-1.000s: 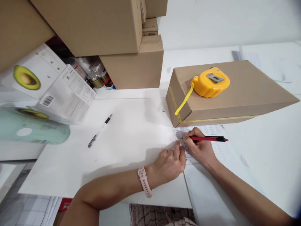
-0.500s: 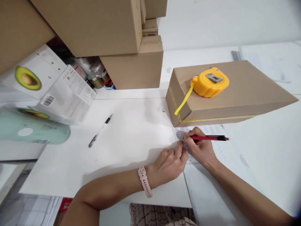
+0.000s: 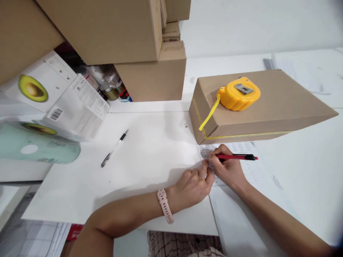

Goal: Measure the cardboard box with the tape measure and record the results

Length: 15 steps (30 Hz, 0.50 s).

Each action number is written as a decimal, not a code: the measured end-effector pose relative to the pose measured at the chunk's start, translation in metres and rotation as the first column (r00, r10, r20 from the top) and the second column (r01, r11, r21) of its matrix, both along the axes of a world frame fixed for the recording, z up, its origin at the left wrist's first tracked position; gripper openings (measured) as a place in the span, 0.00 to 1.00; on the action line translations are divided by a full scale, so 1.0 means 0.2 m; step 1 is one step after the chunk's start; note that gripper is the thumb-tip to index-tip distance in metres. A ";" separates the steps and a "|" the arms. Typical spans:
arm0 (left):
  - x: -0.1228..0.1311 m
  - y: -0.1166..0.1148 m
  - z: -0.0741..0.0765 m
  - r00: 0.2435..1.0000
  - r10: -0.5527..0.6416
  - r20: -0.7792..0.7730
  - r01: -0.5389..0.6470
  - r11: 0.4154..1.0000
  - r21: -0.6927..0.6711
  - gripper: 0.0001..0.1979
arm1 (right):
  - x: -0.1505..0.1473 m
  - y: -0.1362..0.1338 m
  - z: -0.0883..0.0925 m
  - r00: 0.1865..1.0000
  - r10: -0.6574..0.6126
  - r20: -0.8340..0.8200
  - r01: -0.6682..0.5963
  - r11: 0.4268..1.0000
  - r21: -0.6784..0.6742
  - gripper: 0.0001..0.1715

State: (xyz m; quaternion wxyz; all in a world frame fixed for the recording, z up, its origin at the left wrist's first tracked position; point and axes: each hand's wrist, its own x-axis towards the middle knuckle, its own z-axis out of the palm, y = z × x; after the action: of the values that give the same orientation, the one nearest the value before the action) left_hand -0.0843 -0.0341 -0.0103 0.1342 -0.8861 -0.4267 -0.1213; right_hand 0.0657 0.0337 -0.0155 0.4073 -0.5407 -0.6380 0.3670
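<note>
My right hand [image 3: 227, 167] is closed round a red pen [image 3: 235, 156] with a black end, its tip resting on a printed sheet [image 3: 246, 162] just in front of a flat cardboard box [image 3: 270, 103]. My left hand [image 3: 194, 185], a pink watch on its wrist, lies beside the right with curled fingertips pressing the sheet's left edge. A yellow tape measure [image 3: 238, 93] sits on top of the box, its yellow tape running down and along the box's front side.
A black pen [image 3: 114, 148] lies loose on the white table [image 3: 147, 153]. Stacked cardboard boxes [image 3: 150, 67] stand at the back. A white carton with an avocado picture [image 3: 57, 96] and a pale green item [image 3: 34, 148] crowd the left.
The pen tip has shifted very slightly on the sheet. Both hands otherwise stay where they were.
</note>
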 end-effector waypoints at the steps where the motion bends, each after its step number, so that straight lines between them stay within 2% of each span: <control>1: 0.00 0.00 0.00 1.000 -0.001 0.000 0.001 1.000 0.001 0.14 | 0.00 0.00 0.00 1.000 -0.007 0.004 0.007 1.000 0.008 0.15; 5: -0.01 0.00 -0.01 1.000 -0.010 0.004 0.010 1.000 -0.005 0.14 | 0.02 -0.02 0.04 0.995 -0.092 0.050 0.088 0.993 0.076 0.15; 7: -0.02 0.00 -0.02 1.000 -0.014 0.012 0.014 1.000 -0.018 0.14 | 0.10 -0.05 0.06 0.983 -0.104 0.151 0.088 0.990 0.112 0.12; 9: -0.02 0.00 -0.02 1.000 -0.019 0.011 0.020 1.000 -0.022 0.14 | 0.23 -0.08 0.07 0.947 -0.079 0.311 0.030 0.987 0.160 0.07; 10: -0.02 0.00 -0.02 1.000 -0.019 0.010 0.019 1.000 -0.018 0.14 | 0.31 -0.10 0.06 0.914 -0.064 0.400 -0.017 0.981 0.196 0.06; 13: -0.01 0.02 -0.02 0.996 -0.019 0.092 0.015 0.999 0.042 0.13 | 0.54 -0.14 0.02 0.779 0.002 0.627 -0.222 0.936 0.273 0.19; 15: -0.01 0.03 -0.02 0.978 -0.033 0.207 0.012 0.995 0.099 0.10 | 0.64 -0.15 -0.01 0.690 -0.040 0.723 -0.253 0.922 0.292 0.24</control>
State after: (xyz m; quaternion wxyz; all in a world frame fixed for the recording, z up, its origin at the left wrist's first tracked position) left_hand -0.0864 -0.0280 -0.0139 0.1305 -0.8658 -0.4219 -0.2354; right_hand 0.1933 0.0043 -0.0175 0.1981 -0.5151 -0.8335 0.0240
